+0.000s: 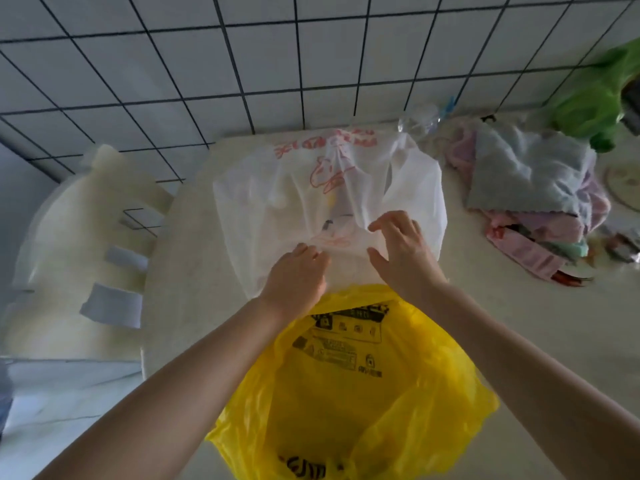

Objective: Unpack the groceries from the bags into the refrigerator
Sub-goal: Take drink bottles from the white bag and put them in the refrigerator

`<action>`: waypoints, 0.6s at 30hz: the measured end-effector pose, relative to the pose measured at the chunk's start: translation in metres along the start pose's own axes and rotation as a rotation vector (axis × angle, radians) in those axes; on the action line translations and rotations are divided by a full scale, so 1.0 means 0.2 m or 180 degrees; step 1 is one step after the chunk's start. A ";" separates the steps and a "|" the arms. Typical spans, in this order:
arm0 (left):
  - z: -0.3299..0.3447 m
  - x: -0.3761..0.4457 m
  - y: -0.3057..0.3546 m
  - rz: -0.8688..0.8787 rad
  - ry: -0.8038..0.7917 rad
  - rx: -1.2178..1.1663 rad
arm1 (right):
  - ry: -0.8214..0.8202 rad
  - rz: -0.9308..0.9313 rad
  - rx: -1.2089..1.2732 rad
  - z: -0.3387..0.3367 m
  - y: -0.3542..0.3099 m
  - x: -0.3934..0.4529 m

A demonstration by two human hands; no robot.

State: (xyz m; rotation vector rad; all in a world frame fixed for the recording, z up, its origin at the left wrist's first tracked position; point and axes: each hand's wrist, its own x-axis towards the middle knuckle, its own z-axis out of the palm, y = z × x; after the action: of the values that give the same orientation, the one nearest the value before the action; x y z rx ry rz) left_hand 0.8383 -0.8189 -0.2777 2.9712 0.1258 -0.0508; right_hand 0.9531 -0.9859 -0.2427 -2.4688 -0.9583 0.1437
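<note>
I have both hands on the white bag [322,199] at the centre of the view. My left hand [296,275] pinches the near film with curled fingers. My right hand [401,251] rests on the same film, thumb spread and fingertips bent; I cannot tell whether it pinches or only presses. Contents show only as dim shapes through the plastic. At 6 o'clock lies the yellow bag [346,386], mouth open, with no goods visible inside. At 2 o'clock sit crumpled cloths [530,188]; beyond them is a green bag [595,98]. The counter [519,334] carries all of these. The refrigerator is not in view. Judgement: the white bag remains to be unpacked, and possibly the green one.
</note>
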 end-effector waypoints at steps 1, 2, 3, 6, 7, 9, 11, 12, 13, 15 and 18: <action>0.01 0.05 0.00 0.0067 -0.0021 0.0103 | -0.0003 0.0004 -0.0090 0.00 0.02 0.05; 0.03 0.10 0.00 0.0159 -0.0036 0.0190 | -0.0021 0.0003 -0.0186 0.01 0.03 0.10; 0.05 0.14 0.00 0.0261 -0.0079 0.0275 | -0.0070 0.0005 -0.0317 0.01 0.05 0.15; 0.08 0.23 -0.02 0.0483 -0.0451 0.0495 | -0.0271 0.0053 -0.0866 0.05 0.10 0.25; 0.10 0.25 -0.03 0.0557 -0.0520 0.0615 | -0.0302 0.0079 -0.0994 0.07 0.12 0.27; 0.11 0.29 -0.08 0.0717 -0.0544 0.0887 | -0.0264 0.0095 -0.1117 0.10 0.15 0.32; 0.13 0.32 -0.12 0.0784 -0.0594 0.1194 | -0.0179 0.0038 -0.1214 0.12 0.17 0.37; 0.14 0.33 -0.14 0.0742 -0.0503 0.1342 | -0.0165 0.0018 -0.1281 0.12 0.18 0.39; 0.14 0.33 -0.16 0.0691 -0.0401 0.1475 | -0.0189 0.0023 -0.1336 0.13 0.19 0.42; 0.13 0.32 -0.18 0.0536 -0.0310 0.1610 | -0.0322 0.0108 -0.1354 0.15 0.21 0.46; 0.13 0.25 -0.24 0.0176 -0.0352 0.1697 | -0.0365 0.0228 -0.1494 0.16 0.28 0.46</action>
State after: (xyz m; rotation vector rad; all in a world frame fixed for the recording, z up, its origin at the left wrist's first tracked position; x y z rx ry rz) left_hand 0.8838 -0.7712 -0.3128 3.4896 0.0154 -0.2830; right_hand 1.0470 -0.9477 -0.2910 -2.9532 -1.0472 0.0924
